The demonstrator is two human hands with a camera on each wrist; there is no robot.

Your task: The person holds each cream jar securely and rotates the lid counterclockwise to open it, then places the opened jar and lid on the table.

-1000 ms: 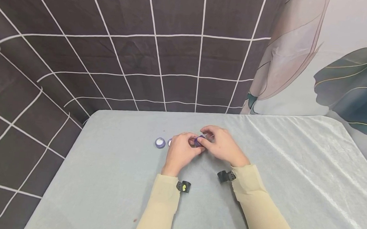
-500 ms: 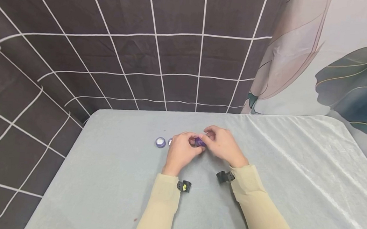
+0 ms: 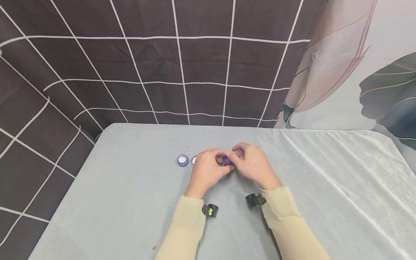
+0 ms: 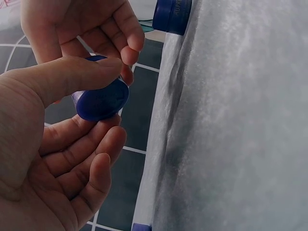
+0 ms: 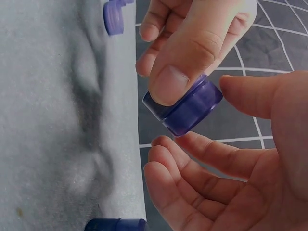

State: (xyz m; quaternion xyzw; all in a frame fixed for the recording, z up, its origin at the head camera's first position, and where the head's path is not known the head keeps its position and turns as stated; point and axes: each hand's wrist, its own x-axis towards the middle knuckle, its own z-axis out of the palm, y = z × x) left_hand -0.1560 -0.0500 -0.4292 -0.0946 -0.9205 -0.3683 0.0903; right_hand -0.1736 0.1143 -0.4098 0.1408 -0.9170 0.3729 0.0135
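Note:
In the head view a small purple jar (image 3: 227,160) is held between both hands over the table. My left hand (image 3: 208,170) grips it, and its thumb (image 4: 82,77) lies across the jar in the left wrist view. My right hand (image 3: 254,164) pinches the other part by its edge, with thumb (image 5: 252,94) and index finger at opposite sides in the right wrist view. A seam runs round the jar (image 5: 185,108). To the left sits a purple jar with a white top (image 3: 182,160). Beside it a second white-topped piece (image 3: 194,159) is partly hidden by my left hand.
A grey velvety cloth (image 3: 124,204) covers the table. Dark cloth with white grid lines (image 3: 205,62) hangs behind. A lettered blue jar (image 4: 172,17) stands at the top of the left wrist view. More purple pieces (image 5: 114,18) show at the right wrist view's edges.
The right thumb and fingers have shifted slightly around the jar, and more of its purple side shows. The left hand keeps its grip. The whole view has drifted a little.

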